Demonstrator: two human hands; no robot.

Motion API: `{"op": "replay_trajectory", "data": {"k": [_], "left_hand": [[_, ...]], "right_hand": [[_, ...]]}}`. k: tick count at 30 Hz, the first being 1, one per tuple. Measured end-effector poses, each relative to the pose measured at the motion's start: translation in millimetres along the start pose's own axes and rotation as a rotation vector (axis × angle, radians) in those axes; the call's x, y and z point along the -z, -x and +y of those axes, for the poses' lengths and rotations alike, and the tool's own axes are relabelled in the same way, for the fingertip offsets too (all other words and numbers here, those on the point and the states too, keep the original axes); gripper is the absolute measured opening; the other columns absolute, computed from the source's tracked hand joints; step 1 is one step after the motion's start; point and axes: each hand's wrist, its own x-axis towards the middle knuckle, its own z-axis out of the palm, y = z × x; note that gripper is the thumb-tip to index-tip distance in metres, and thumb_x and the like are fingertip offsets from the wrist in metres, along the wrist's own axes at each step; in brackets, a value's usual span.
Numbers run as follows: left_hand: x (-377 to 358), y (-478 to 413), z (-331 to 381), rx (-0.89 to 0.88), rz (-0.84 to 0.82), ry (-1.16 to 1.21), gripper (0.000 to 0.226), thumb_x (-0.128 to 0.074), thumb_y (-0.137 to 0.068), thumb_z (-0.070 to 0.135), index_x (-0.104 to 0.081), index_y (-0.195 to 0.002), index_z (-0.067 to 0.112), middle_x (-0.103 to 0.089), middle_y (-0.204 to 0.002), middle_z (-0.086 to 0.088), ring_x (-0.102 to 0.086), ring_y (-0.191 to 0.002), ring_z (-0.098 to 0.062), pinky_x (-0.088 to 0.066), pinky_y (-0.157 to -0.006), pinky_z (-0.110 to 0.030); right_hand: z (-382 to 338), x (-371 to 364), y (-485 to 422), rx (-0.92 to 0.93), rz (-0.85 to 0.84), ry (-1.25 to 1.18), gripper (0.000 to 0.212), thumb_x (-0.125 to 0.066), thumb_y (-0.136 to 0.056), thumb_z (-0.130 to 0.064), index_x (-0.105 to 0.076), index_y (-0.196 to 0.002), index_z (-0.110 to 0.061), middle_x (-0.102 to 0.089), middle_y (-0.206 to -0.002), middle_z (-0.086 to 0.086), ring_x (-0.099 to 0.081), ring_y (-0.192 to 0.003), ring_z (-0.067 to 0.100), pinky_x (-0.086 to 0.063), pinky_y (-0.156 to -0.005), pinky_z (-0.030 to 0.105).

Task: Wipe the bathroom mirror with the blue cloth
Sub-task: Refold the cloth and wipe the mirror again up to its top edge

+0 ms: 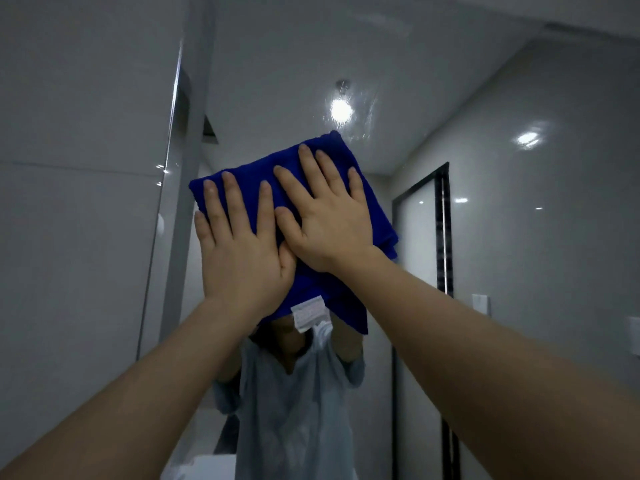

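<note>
Two bare forearms rise from the lower corners of the frame and meet at its centre. The left hand [242, 258] lies flat with its fingers straight and spread, palm pressed on the lower left part of the blue cloth [343, 303]. The right hand [329, 220] sits just beside it and slightly higher, also flat with fingers fanned out, pressing on the cloth's upper right part. The two hands touch where the thumbs meet, the right one overlapping the left thumb. Neither hand curls round or pinches the fabric; both hold it with open palms. The cloth is folded into a tilted square, one corner pointing to the top of the frame, and is spread flat against the mirror [277, 64] in the middle of the picture. A white label [310, 317] hangs from its lower edge. Behind it the glass fills most of the frame, with its left edge running down the left-centre beside a pale tiled wall [69, 202]. Faint streaks glint on the glass just above the cloth. Reflected in it are a person in a pale blue-grey shirt [294, 410] at the bottom centre, a bright ceiling lamp [341, 110] at the upper centre, and a dark-framed door [445, 237] with a wall switch [481, 304] at the right.
</note>
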Motion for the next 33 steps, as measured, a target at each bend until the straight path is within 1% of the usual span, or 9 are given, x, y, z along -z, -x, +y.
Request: {"op": "replay_trajectory", "data": {"k": [5,8,11,16,23,27,33], "left_hand": [[2,-42,4,0.038,0.047,-0.004,0.070,-0.015,-0.086,0.045,0.005,-0.146,0.014,0.008,-0.152,-0.023,0.011,-0.139,-0.040,0.003,-0.112,-0.051],[6,-67,8,0.054,0.082,-0.003,0.070,-0.013,-0.086,0.044,0.003,-0.147,0.014,0.006,-0.152,-0.025,0.010,-0.139,-0.042,0.002,-0.111,-0.052],[7,-91,9,0.062,0.109,-0.006,0.069,-0.011,-0.086,0.043,0.000,-0.147,0.014,0.004,-0.152,-0.025,0.010,-0.138,-0.042,0.002,-0.111,-0.053],[11,-125,16,0.096,0.130,-0.029,0.067,-0.015,-0.088,0.042,0.002,-0.147,0.015,0.005,-0.152,-0.023,0.010,-0.139,-0.041,0.002,-0.111,-0.053],[10,-165,44,0.229,0.173,0.006,0.064,-0.022,-0.092,0.038,0.001,-0.147,0.016,0.006,-0.152,-0.023,0.011,-0.138,-0.041,0.003,-0.111,-0.053],[12,-190,64,0.242,0.173,-0.001,0.063,-0.022,-0.092,0.039,0.000,-0.147,0.016,0.007,-0.152,-0.023,0.011,-0.138,-0.041,0.003,-0.110,-0.054],[15,-225,91,0.128,0.107,-0.017,0.062,-0.020,-0.092,0.039,0.001,-0.147,0.020,0.009,-0.154,-0.017,0.013,-0.139,-0.038,0.005,-0.111,-0.052]], "right_hand": [[17,6,-48,0.068,0.002,0.010,0.053,-0.028,-0.094,-0.044,-0.021,-0.145,-0.032,-0.007,-0.157,0.001,-0.003,-0.143,0.019,0.004,-0.112,0.046],[27,12,-76,0.111,-0.007,0.013,0.052,-0.026,-0.095,-0.044,-0.020,-0.145,-0.033,-0.006,-0.157,0.000,-0.002,-0.143,0.018,0.004,-0.113,0.047],[35,15,-102,0.131,0.019,0.010,0.051,-0.026,-0.095,-0.044,-0.020,-0.145,-0.033,-0.006,-0.157,0.000,-0.003,-0.143,0.018,0.003,-0.113,0.046],[47,24,-136,0.168,0.022,0.019,0.050,-0.024,-0.096,-0.045,-0.019,-0.145,-0.034,-0.006,-0.157,-0.002,-0.003,-0.143,0.017,0.003,-0.113,0.046],[73,41,-179,0.225,-0.046,0.043,0.048,-0.021,-0.096,-0.046,-0.018,-0.144,-0.038,-0.005,-0.157,-0.005,-0.002,-0.143,0.014,0.002,-0.113,0.046],[95,53,-194,0.189,-0.060,0.044,0.049,-0.020,-0.097,-0.046,-0.016,-0.145,-0.037,-0.006,-0.157,-0.004,-0.002,-0.143,0.015,0.002,-0.113,0.047],[131,65,-201,0.037,-0.030,0.042,0.051,-0.019,-0.097,-0.044,-0.015,-0.146,-0.031,-0.009,-0.156,0.001,-0.005,-0.143,0.020,-0.001,-0.113,0.048]]}}
